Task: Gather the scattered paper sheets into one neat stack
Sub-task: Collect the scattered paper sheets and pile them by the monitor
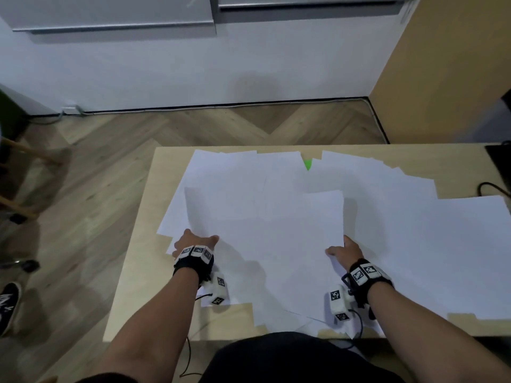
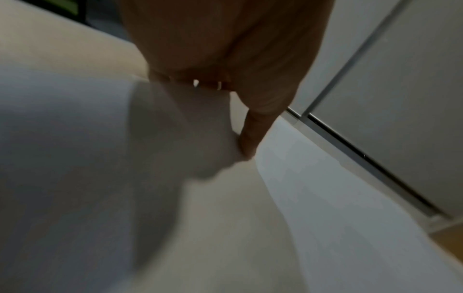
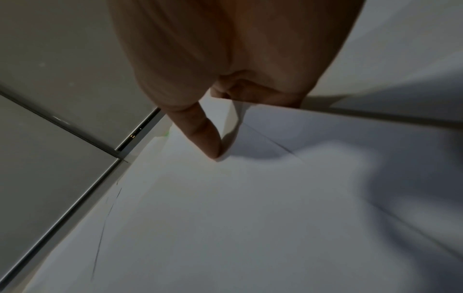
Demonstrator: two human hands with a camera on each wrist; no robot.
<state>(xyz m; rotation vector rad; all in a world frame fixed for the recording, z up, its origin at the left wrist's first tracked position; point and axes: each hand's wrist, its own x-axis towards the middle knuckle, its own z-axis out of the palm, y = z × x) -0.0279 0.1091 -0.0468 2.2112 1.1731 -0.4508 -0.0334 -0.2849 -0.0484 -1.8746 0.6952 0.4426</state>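
Observation:
Several white paper sheets [image 1: 401,230] lie scattered and overlapping across the light wooden table [image 1: 132,286]. In the middle, a bundle of sheets [image 1: 265,217] is lifted off the pile, tilted up toward the far side. My left hand [image 1: 197,241] pinches its near left corner, with the thumb [image 2: 250,134] on top of the paper [image 2: 75,138]. My right hand [image 1: 343,248] pinches the near right corner, its thumb [image 3: 203,134] pressed on the sheet [image 3: 250,218]. The fingers of both hands are hidden under the paper.
A small green scrap [image 1: 307,163] shows between sheets near the far edge. A black cable [image 1: 492,186] and a dark object [image 1: 497,158] sit at the table's right end. Some sheets overhang the near edge. A shoe [image 1: 8,305] stands on the floor at left.

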